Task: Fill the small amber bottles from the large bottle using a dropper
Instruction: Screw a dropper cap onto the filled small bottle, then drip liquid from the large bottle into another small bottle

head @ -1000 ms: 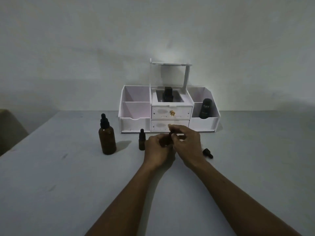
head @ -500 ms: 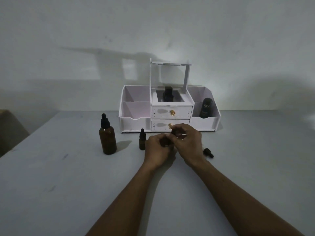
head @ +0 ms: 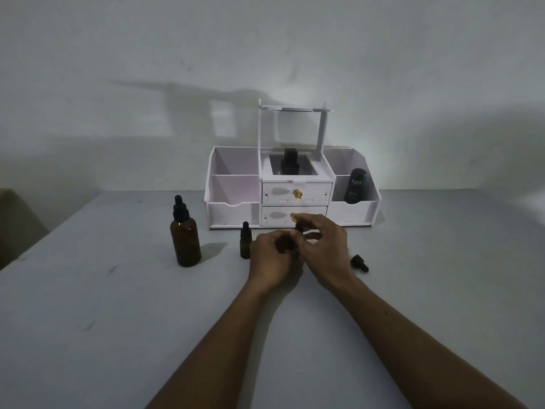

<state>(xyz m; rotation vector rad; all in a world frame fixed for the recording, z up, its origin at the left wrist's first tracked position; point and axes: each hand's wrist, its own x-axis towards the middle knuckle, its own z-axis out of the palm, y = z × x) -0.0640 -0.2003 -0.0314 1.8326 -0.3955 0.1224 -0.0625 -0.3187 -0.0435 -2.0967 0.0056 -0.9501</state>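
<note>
1. Now our left hand (head: 274, 255) hugs a small bottle (head: 290, 246) so it cannot tip.
2. Our right hand (head: 327, 249) pinches its top (head: 297, 228), to twist it, we think.
3. Big bottle (head: 185, 237) stands capped, left on the tabletop (head: 118, 320).

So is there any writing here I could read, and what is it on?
"Kahf": white letters on the black bottle standing in the right front compartment of the white organizer.
Smaller print under that word: too blurred to read.
Large amber bottle and small amber bottle: no label visible.
</note>
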